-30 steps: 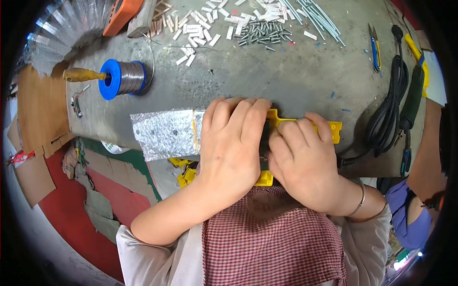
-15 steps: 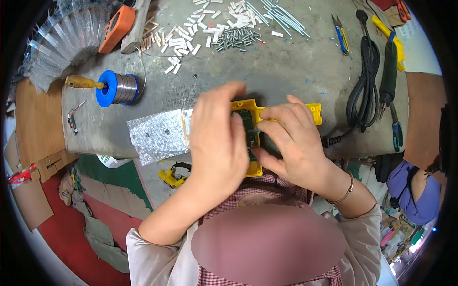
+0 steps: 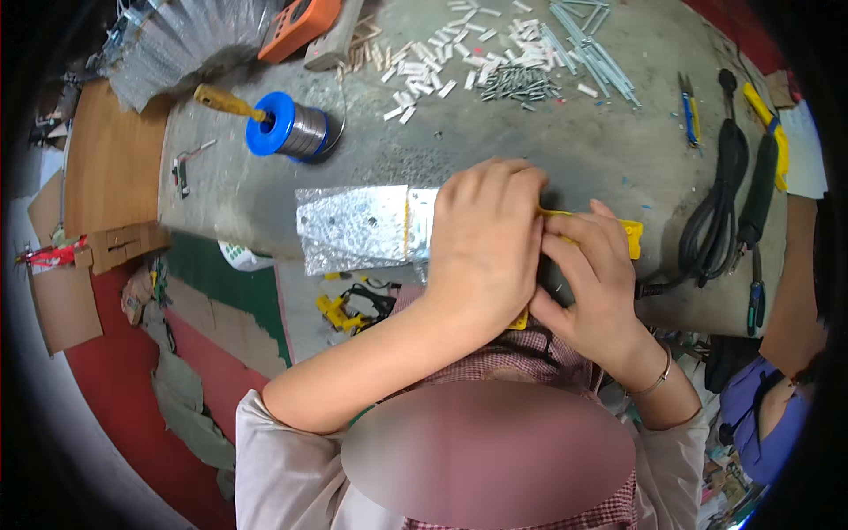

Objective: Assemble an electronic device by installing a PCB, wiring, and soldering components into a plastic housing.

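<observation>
A yellow plastic housing (image 3: 634, 239) lies at the table's front edge, mostly hidden beneath my two hands. My left hand (image 3: 488, 243) covers its left side, back of the hand up, fingers together and bent over the far rim. My right hand (image 3: 590, 269) grips the right side with bent fingers; its thumb and fingertips reach toward the left hand. What lies between the fingertips is too covered to make out. A clear bubble-wrap bag (image 3: 353, 225) with silvery contents sits just left of my left hand.
Back left stands a solder spool (image 3: 296, 125) with a wooden-handled tool in it. Small white pieces (image 3: 424, 71), screws (image 3: 521, 84) and metal rods (image 3: 601, 62) lie behind. At right are a soldering iron (image 3: 755, 208), coiled black cable (image 3: 714, 212) and cutters (image 3: 689, 110).
The view has shifted, so the table things appear farther right. My left hand now covers more of the housing, hiding the green circuit board seen inside it before. My right hand stays on the housing.
</observation>
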Demonstrator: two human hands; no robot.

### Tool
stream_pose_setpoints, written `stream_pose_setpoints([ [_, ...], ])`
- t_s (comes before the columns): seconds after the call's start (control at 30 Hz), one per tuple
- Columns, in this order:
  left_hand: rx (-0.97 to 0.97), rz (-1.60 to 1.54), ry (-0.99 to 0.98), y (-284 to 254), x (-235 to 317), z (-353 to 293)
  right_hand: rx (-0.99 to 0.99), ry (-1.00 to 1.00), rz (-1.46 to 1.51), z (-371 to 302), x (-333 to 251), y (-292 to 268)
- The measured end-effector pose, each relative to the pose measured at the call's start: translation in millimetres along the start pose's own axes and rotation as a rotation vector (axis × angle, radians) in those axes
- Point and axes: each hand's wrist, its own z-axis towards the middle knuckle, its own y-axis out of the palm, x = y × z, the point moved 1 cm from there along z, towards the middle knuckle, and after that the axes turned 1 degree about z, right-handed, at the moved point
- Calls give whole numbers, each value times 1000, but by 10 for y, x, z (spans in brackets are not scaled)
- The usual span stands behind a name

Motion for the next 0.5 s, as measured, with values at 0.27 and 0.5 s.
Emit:
stream_pose_setpoints([
  [0.27, -112, 60, -313, -554, -860, 479, 496, 719, -628, -950, 1222, -1538],
  [0.5, -208, 46, -163, -379, -1003, 538, 319, 1113, -374, -949, 1682, -1625],
])
